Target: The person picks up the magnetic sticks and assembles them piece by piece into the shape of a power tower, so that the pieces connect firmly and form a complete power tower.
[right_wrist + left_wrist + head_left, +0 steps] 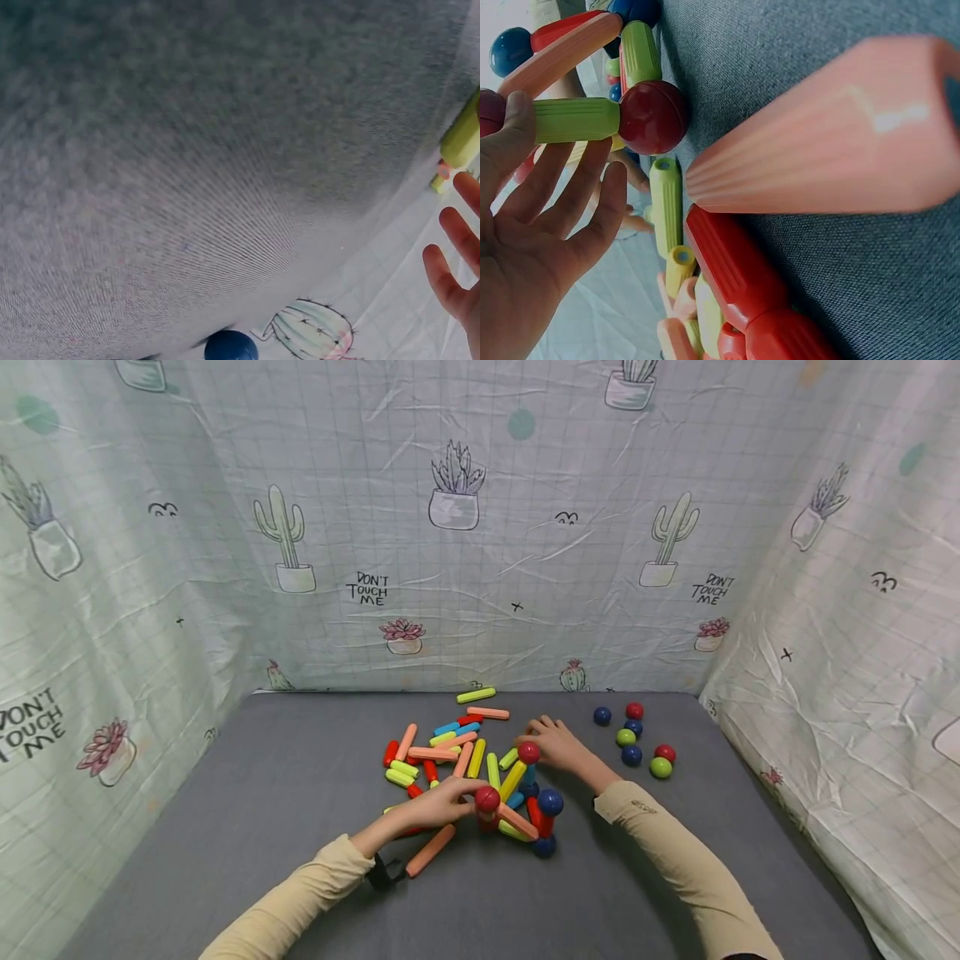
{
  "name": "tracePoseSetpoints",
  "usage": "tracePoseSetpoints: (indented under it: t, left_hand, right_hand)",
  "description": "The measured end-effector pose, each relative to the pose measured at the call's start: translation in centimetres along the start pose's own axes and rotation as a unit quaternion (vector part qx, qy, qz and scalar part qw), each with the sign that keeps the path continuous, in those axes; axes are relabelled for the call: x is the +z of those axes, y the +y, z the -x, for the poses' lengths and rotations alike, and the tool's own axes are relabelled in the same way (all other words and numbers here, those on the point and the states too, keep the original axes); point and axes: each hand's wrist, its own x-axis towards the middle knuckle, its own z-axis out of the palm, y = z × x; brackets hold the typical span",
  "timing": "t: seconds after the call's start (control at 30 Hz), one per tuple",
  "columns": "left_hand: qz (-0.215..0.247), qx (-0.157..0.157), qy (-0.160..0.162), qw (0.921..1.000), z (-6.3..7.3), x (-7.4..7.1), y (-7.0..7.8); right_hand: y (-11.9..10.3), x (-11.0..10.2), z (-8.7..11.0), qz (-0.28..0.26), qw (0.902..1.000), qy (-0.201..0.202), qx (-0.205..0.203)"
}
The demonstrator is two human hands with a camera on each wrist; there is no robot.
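Observation:
A frame of ribbed rods and balls stands on the table, with red balls (528,752) and blue balls (550,802) at its corners. My left hand (442,803) is at its left corner. In the left wrist view, thumb and fingers hold a green rod (577,120) joined to a dark red ball (654,118). A salmon rod (517,821) and a yellow rod (513,781) form upper sides of the frame. Behind it, my right hand (557,745) reaches low over the table, fingers spread, beside a loose green rod (507,758).
Loose rods in several colours lie piled left of and behind the frame, among them a yellow rod (476,758). One salmon rod (431,851) lies by the left wrist. Loose balls, including a green ball (661,767), sit at the right. A printed curtain (480,568) hangs behind.

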Motion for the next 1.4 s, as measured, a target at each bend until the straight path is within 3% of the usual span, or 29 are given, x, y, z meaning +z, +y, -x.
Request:
tracePoseSetpoints:
  t: [0.27, 0.4, 0.63, 0.73, 0.83, 0.9, 0.97, 1.1, 1.17, 1.27, 1.33, 1.4]
  left_hand:
    - [0.022, 0.006, 0.0, 0.9997, -0.3, 0.0, 0.0]
    - [0.036, 0.012, 0.004, 0.9993, -0.4, 0.0, 0.0]
    - [0.037, 0.0, 0.008, 0.9993, -0.4, 0.0, 0.1]
    - [0.043, -0.007, 0.016, 0.9989, -0.4, 0.0, 0.4]
    - [0.052, -0.012, 0.028, 0.9982, -0.2, -0.1, 0.7]
    - [0.056, -0.016, 0.04, 0.9975, 0.0, -0.3, 0.9]
    - [0.056, -0.02, 0.05, 0.997, 0.2, -0.6, 1.2]
    - [0.054, -0.038, 0.067, 0.9956, 0.7, -0.9, 1.7]
    - [0.052, -0.042, 0.073, 0.9951, 0.8, -1.0, 1.9]
    - [0.048, -0.041, 0.079, 0.9948, 0.9, -0.9, 1.9]
    - [0.045, -0.04, 0.081, 0.9949, 0.9, -0.9, 1.9]
    - [0.046, -0.038, 0.08, 0.995, 0.9, -0.9, 1.8]
  right_hand:
    - [1.4, 0.1, 0.5, 0.079, 0.9967, 0.013, 0.009]
    - [1.6, 0.0, 0.9, 0.091, 0.9955, 0.014, 0.022]
    - [0.4, 0.2, 1.2, 0.034, 0.9993, 0.007, 0.014]
    - [0.2, -0.4, 1.6, 0.016, 0.9986, 0.008, 0.049]
    - [0.2, -1.6, 2.3, -0.064, 0.9931, 0.013, 0.098]
    - [0.4, -2.5, 2.9, -0.151, 0.9803, 0.021, 0.126]
    - [0.5, -3.5, 3.6, -0.236, 0.9604, 0.027, 0.146]
    - [0.1, -5.2, 4.9, -0.364, 0.9169, 0.025, 0.163]
    - [-0.8, -6.3, 5.4, -0.427, 0.8896, 0.01, 0.161]
    - [-1.7, -6.3, 6.2, -0.498, 0.8537, -0.016, 0.15]
    - [-2.4, -5.9, 6.6, -0.523, 0.8377, -0.039, 0.152]
    - [-2.5, -4.9, 6.8, -0.529, 0.8335, -0.052, 0.151]
